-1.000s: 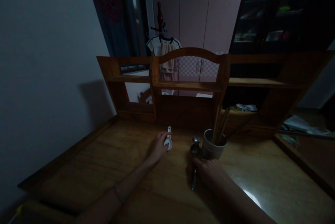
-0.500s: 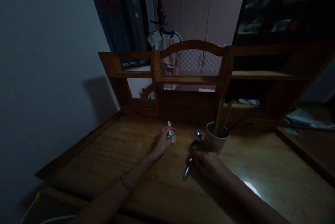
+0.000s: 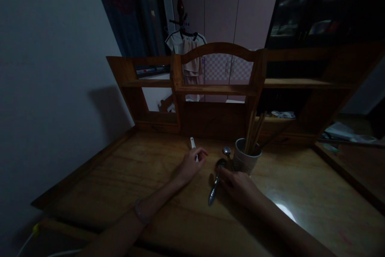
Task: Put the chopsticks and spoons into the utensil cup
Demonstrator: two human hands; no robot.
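Note:
On the wooden desk, a white spoon (image 3: 193, 143) lies partly hidden behind my left hand (image 3: 191, 164). That hand hovers over its bowl end, fingers loosely curved with a gap between thumb and fingertips, and I see nothing in its grasp. My right hand (image 3: 237, 185) pinches a metal spoon (image 3: 213, 193) near its neck; the bowl points away from me and the handle towards me. Just beyond that hand is a second metal spoon (image 3: 227, 151), lying beside a light-coloured cup (image 3: 247, 161) with chopsticks (image 3: 255, 134) standing in it.
A wooden shelf unit (image 3: 216, 90) runs along the back of the desk. The wall (image 3: 54, 88) closes off the left side. A raised wooden edge (image 3: 345, 175) borders the right. Plastic bags (image 3: 345, 132) lie beyond it.
My left hand has shifted slightly right across the white spoon, and its fingers have come away from it. My right hand stays at the metal spoon. The view has shifted a little.

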